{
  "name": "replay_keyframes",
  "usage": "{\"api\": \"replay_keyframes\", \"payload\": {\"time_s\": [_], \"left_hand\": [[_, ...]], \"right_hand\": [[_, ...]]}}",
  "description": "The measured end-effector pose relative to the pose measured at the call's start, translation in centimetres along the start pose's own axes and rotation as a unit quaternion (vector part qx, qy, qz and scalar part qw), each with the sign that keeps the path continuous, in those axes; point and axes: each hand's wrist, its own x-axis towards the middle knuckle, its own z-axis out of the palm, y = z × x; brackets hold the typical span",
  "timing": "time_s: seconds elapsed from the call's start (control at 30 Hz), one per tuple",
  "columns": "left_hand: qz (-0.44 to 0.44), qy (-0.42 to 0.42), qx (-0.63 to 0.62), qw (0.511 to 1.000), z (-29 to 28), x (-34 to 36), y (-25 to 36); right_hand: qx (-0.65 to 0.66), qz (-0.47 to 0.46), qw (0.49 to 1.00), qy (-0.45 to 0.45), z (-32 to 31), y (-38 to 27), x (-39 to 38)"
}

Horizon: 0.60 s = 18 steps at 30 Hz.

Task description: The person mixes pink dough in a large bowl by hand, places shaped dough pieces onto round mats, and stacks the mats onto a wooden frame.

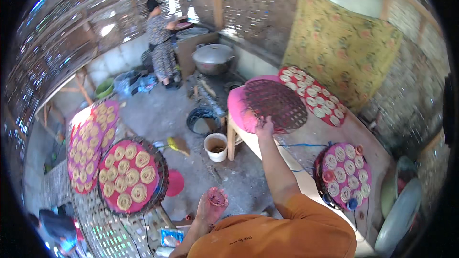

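Observation:
My right hand [264,127] reaches out and grips the near rim of a dark woven tray [276,102]. The tray lies over round pink sheets [236,105] on the far end of the table. Beside it on the right, a red sheet [321,96] carries rows of pale coiled noodle rounds. Low in front of my body, my left hand [208,209] holds a small pink cup-like piece [217,197], whose exact kind is unclear. To the right, another round tray [345,177] bears noodle coils, two small pink pieces and a blue one.
On the left, a slatted bench [103,231] supports a round tray of noodle coils [126,177] and more pink sheets [91,143]. A white bucket [215,147] and black basin [203,120] stand on the floor. Farther back are a large pot [213,59] and a person [161,43]; another person [60,231] is lower left.

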Motion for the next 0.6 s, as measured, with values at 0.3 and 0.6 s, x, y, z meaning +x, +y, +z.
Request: {"api": "replay_keyframes", "payload": {"time_s": [0.3,0.6], "left_hand": [[-0.112,-0.009,0.028,0.993,5.4,5.8,-1.5],[-0.194,-0.059,0.124,0.971,12.5,17.7,-8.4]], "right_hand": [[-0.207,-0.149,0.966,-0.028,0.8,-16.2,-16.6],[-0.272,-0.415,0.850,0.176,-11.6,-37.3,-38.0]]}}
